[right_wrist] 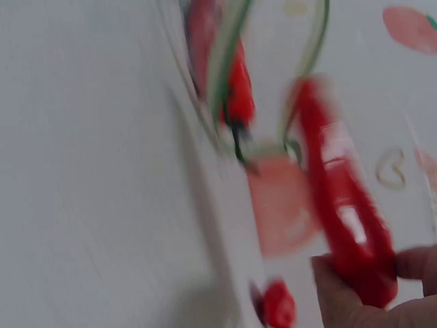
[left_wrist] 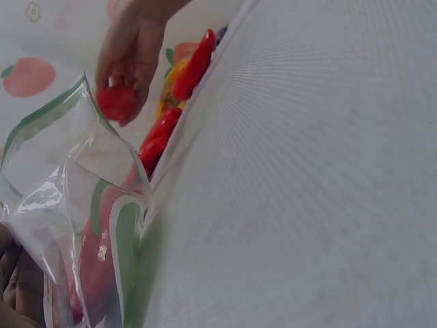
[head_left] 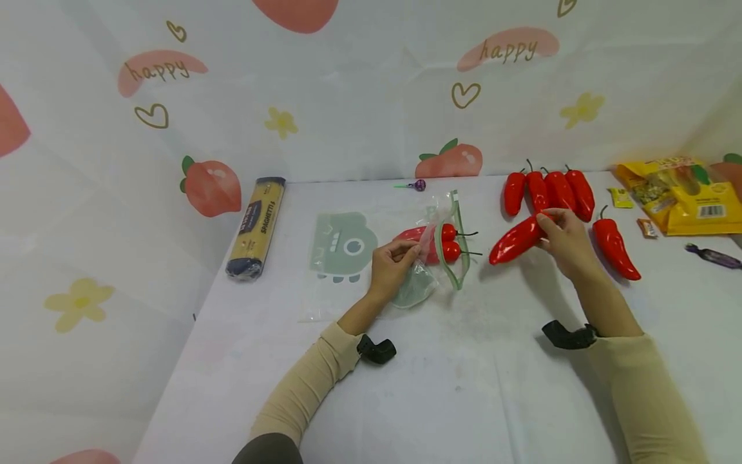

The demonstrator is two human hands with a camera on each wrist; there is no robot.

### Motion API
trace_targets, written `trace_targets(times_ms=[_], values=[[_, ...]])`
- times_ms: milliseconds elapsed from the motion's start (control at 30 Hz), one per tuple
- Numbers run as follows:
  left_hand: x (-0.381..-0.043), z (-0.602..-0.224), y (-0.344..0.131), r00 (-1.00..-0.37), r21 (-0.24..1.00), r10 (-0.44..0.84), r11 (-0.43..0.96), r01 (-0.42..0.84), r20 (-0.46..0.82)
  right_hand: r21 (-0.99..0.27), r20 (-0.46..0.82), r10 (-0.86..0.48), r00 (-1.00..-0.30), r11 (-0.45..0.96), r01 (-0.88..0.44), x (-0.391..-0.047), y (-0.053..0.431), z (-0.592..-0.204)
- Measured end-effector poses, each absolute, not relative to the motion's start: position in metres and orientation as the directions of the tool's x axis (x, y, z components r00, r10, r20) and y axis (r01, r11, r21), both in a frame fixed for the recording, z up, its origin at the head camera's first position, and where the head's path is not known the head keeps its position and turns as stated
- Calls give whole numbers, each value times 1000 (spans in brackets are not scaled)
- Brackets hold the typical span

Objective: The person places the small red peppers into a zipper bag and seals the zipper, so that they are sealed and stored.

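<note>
My left hand (head_left: 394, 263) pinches the edge of a clear zip bag (head_left: 443, 248) with a green rim, holding its mouth open toward the right. Two red peppers (head_left: 445, 241) lie inside it. My right hand (head_left: 565, 241) grips the stem end of a red pepper (head_left: 516, 240) just right of the bag's mouth, tip pointing at it. In the left wrist view the bag (left_wrist: 75, 198) is close, with the right hand and its pepper (left_wrist: 117, 102) beyond. The right wrist view is blurred; it shows the held pepper (right_wrist: 345, 219) before the bag's green rim (right_wrist: 229, 61).
Several red peppers (head_left: 551, 190) lie in a row at the back, one more (head_left: 617, 248) to the right. A yellow snack bag (head_left: 686, 193), small candies (head_left: 713, 256), a spaghetti pack (head_left: 257, 225), another flat zip bag (head_left: 342, 248) and a lollipop (head_left: 414, 185) lie on the white table.
</note>
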State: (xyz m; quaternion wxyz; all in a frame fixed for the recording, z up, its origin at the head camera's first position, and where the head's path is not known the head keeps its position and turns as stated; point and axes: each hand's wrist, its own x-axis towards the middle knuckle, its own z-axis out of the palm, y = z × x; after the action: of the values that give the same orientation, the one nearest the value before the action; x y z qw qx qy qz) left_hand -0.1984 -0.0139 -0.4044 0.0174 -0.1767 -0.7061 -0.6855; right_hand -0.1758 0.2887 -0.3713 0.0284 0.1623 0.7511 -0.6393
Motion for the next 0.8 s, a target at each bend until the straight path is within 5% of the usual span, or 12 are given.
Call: trace_targets(times_ms=[133, 467, 800], values=[[-198, -404, -14, -938, 961, 221, 1, 275, 268, -953, -299, 164, -940, -113, 283, -176, 259, -375], [-197, -402, -13, -928, 955, 230, -13, 297, 292, -899, -251, 170, -953, 324, 294, -164, 225, -393], [-197, -403, -13, -931, 956, 218, -32, 293, 292, -890, -188, 12, -982, 422, 176, -153, 217, -401]])
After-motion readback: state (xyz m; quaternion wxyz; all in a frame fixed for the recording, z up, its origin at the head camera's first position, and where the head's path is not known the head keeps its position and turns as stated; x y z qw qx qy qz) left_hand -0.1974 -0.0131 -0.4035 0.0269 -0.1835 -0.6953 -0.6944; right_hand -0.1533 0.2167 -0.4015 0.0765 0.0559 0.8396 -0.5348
